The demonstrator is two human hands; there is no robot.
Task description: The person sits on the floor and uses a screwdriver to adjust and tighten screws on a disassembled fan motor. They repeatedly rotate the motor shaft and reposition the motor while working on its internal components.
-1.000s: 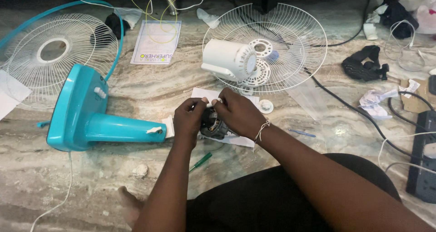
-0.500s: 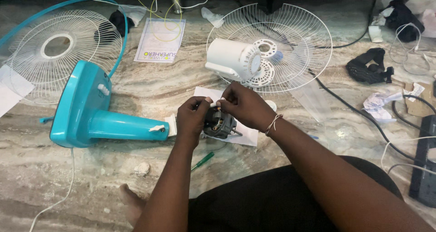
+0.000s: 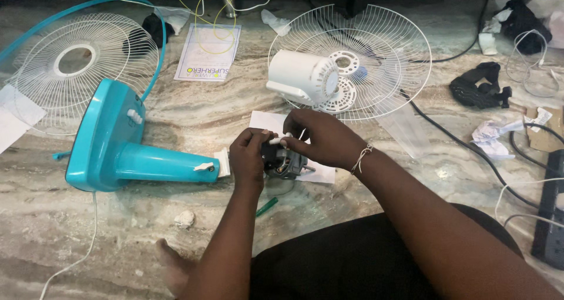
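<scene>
Keep your left hand [image 3: 249, 156] clamped on the fan motor [image 3: 285, 162] while your right hand [image 3: 320, 138] pinches the white piece [image 3: 281, 140] above it; steady pressure.

Seen from above, the left hand [image 3: 248, 154] and right hand [image 3: 322, 137] close together on a small dark fan motor [image 3: 283, 162] over a white paper sheet [image 3: 267, 122], between the lying turquoise fan stand [image 3: 117, 147] and a white motor housing [image 3: 302, 77] resting on a wire grille [image 3: 388, 47].

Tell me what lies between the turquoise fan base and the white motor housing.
Head view: bare marble floor between turquoise fan base and white motor housing; nothing sits there.
</scene>
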